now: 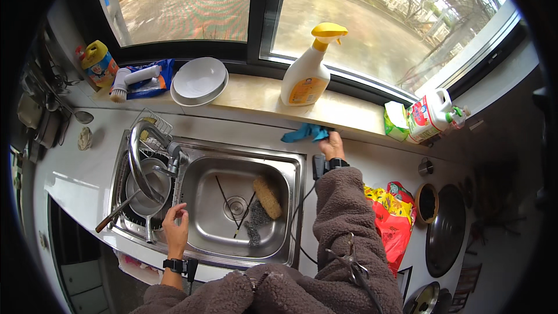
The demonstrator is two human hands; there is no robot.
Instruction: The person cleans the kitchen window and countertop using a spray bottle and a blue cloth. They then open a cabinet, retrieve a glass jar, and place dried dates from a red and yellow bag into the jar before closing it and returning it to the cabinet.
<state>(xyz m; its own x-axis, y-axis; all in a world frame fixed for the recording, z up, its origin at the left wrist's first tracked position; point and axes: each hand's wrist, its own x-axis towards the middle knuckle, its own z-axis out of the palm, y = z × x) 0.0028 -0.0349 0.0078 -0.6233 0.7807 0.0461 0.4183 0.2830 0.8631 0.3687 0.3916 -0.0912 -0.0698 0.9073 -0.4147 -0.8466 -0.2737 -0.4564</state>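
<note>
My right hand (333,144) reaches forward to the wall below the windowsill and grips a blue cloth (305,132), which trails out to the left of my fingers. My left hand (176,226) hovers near the front divider of the stainless steel sink (205,235), fingers curled apart, holding nothing. In the sink basin lie a pair of dark chopsticks (224,194), a tan loofah sponge (267,198) and grey steel wool scourers (260,213). Left of my left hand, a metal pan (150,187) rests in the drainer basin under the curved chrome faucet (134,152).
On the sill stand a white spray bottle (305,78) with a yellow head, stacked white bowls (200,79), a scrub brush (119,87) and a large white jug (429,115). Red and yellow plastic bags (392,222) and a dark round lid (447,231) lie at right.
</note>
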